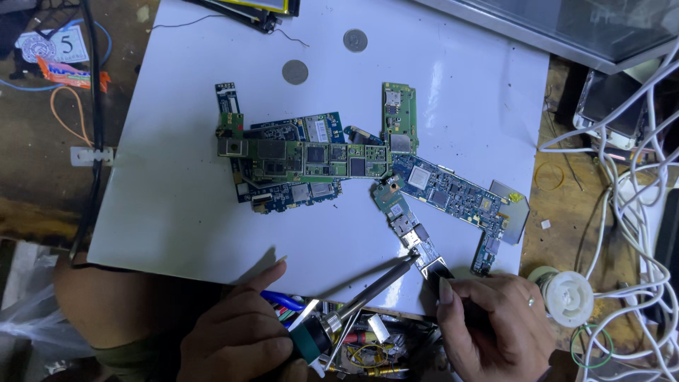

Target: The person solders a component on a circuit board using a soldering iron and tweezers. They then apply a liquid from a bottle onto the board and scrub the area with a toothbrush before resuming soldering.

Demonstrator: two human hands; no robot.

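My left hand grips the handle of a soldering iron; its metal tip points up and right toward the lower end of a narrow green circuit board. My right hand pinches a dark tool, likely tweezers, against that same board end, a finger's width from the iron tip. The board lies on a white sheet. A long green board, blue boards and another green board lie spread across the sheet's middle.
Two round coins rest near the sheet's far edge. A white solder spool sits right of my right hand. White cables tangle at the right. Small tools and wires clutter the near edge between my hands.
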